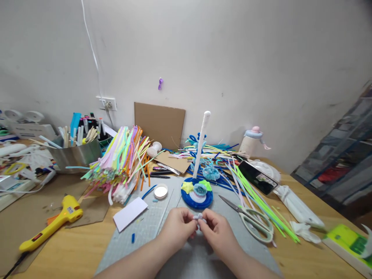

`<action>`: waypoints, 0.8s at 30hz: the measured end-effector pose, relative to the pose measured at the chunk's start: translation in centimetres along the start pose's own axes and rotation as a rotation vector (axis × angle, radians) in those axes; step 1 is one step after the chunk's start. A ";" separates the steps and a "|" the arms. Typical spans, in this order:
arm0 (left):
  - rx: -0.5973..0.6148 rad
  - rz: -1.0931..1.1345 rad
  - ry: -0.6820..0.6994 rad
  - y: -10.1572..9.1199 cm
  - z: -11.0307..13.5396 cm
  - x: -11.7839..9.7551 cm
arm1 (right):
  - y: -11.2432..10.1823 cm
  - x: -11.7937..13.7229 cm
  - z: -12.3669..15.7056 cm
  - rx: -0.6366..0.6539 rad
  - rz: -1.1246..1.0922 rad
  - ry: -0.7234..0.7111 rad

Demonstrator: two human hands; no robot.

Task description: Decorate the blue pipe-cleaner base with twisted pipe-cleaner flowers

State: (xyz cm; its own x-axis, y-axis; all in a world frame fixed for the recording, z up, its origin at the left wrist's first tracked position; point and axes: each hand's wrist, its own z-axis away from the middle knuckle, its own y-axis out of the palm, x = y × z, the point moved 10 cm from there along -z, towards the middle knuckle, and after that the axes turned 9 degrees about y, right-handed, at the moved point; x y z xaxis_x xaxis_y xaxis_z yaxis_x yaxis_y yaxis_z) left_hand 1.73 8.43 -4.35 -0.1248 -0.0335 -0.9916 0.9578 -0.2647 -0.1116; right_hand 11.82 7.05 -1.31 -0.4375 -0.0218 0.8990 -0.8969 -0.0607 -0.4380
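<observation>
Both my hands meet over the grey cutting mat (pixel 148 228). My left hand (pixel 178 228) and my right hand (pixel 216 229) pinch a small pale lilac pipe-cleaner piece (pixel 199 217) between their fingertips. Just beyond them stands a round blue pipe-cleaner base (pixel 197 192) with yellow, green and blue shapes on it and a tilted white fuzzy pole (pixel 201 139) rising from it. Pale green-handled scissors (pixel 251 219) lie on the mat to the right of my right hand.
A heap of coloured pipe cleaners (pixel 120 162) lies at the left, and green ones (pixel 261 201) fan out on the right. A yellow glue gun (pixel 52 224), a white card (pixel 130 213), a small lid (pixel 161 191), a phone (pixel 257 177) and a metal tub of pens (pixel 77 153) surround the mat.
</observation>
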 end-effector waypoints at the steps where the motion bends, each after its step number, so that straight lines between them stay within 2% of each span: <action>1: 0.002 -0.005 -0.007 0.0 0.0 0.0 | 0.1 -0.1 -0.1 0.011 -0.020 0.007; 7: -0.006 -0.179 0.219 -1.0 0.2 -2.7 | 0.1 0.1 -0.4 0.024 -0.070 -0.023; 13: 0.031 -0.130 0.137 -0.7 0.2 -1.7 | 0.5 -0.8 -0.6 0.101 -0.273 0.109; 16: 0.049 -0.123 0.153 -0.5 0.2 -1.8 | 0.9 -0.8 -0.5 0.150 -0.330 0.123; 24: 0.024 -0.197 0.225 -1.3 0.0 -2.9 | 0.9 -1.2 -0.6 0.162 -0.324 0.142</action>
State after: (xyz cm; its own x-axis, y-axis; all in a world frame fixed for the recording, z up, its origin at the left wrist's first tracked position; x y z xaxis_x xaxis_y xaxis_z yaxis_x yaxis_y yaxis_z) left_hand 0.88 8.89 -1.30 -0.2448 0.2349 -0.9407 0.9141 -0.2675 -0.3047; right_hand 11.46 7.62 -2.81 -0.1481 0.1618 0.9756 -0.9732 -0.1992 -0.1147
